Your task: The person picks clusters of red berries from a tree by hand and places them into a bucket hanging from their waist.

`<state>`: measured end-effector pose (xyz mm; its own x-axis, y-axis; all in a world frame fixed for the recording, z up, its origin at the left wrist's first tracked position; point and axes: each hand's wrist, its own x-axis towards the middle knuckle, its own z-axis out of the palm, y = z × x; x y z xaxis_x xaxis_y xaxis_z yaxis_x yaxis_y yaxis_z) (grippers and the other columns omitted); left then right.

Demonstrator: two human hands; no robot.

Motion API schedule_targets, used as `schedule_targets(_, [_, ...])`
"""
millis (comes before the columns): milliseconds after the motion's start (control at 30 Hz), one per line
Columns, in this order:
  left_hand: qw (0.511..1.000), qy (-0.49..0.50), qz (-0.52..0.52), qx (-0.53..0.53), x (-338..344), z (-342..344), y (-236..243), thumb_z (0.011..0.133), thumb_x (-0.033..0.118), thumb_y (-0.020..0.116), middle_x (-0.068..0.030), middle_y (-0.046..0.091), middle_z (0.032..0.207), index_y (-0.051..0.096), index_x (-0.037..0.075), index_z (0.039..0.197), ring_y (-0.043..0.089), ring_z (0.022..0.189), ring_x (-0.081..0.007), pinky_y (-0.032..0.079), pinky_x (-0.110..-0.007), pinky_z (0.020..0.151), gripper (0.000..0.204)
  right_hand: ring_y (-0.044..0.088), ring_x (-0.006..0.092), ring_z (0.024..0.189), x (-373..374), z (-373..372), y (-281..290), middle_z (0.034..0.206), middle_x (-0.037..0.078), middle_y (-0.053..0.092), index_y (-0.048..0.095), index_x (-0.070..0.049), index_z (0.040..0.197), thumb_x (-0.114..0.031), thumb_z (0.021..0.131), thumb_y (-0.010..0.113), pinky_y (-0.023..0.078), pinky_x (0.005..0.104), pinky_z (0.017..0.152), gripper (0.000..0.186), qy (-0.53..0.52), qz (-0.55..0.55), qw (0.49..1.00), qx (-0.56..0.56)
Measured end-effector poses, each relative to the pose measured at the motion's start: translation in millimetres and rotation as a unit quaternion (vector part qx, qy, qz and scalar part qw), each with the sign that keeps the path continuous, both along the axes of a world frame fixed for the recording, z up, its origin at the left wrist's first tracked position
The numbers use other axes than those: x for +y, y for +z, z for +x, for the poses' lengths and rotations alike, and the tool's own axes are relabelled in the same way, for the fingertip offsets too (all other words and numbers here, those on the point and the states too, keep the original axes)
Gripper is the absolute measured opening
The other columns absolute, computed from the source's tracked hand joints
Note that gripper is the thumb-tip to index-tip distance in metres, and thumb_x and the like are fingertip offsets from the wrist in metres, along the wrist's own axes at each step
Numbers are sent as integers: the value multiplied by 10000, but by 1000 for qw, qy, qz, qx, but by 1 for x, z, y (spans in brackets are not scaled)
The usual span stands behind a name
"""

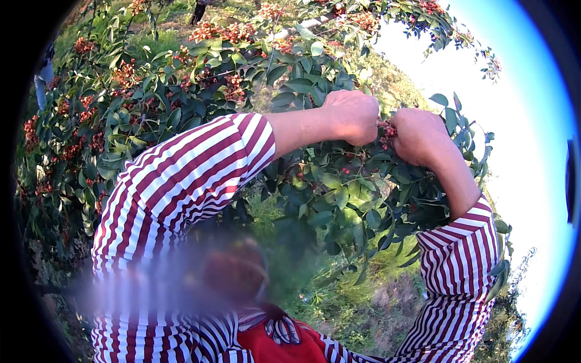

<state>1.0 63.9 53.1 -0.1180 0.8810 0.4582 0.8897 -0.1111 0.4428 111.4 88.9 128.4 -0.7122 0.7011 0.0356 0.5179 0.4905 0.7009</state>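
Observation:
Both my arms, in maroon-and-white striped sleeves, reach up into a leafy branch. A cluster of small red berries (386, 134) hangs between my two hands. My right hand (420, 136) is curled closed against this cluster from the right, its fingertips mostly hidden behind the hand. Just to the left, my left hand (354, 117) is closed in a fist near the same cluster. What its fingers hold, if anything, is turned out of sight. Dark green leaves (333, 181) hang right below both hands, with a few loose red berries (345, 171) among them.
More red berry clusters (236, 88) fill the dense foliage at left and far. A pale limb (311, 23) crosses the top. Someone's blue-clad leg (41, 91) shows at the left edge. A blurred brownish thing (236, 275) covers part of the lower middle. Grass lies below.

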Motion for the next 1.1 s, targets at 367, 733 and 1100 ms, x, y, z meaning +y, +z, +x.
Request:
schedule_targets(367, [999,-14,-9,46,-12,11,0,618,112,540,-180,621,749,643,30,724,611,747,-316,482,-391,669,169,608,267,901,10,-15,-6,945,153,624,645,-29,894,-58,662,601,489,354,749,237,-81,62,995,-13])
schedule_targets(733, [999,19,18,26,-23,-18,-8,617,82,543,-185,622,759,627,14,697,613,756,-328,489,-396,643,134,599,343,744,27,-13,9,722,241,584,595,60,732,-106,678,571,470,405,666,176,3,-159,986,59])
schedule_targets(1100, [999,-18,8,48,-21,-7,-8,609,92,544,-189,620,754,637,21,738,615,742,-313,484,-398,640,174,571,351,714,8,15,-11,668,190,571,582,0,686,-142,692,579,453,425,642,142,95,-170,980,38])
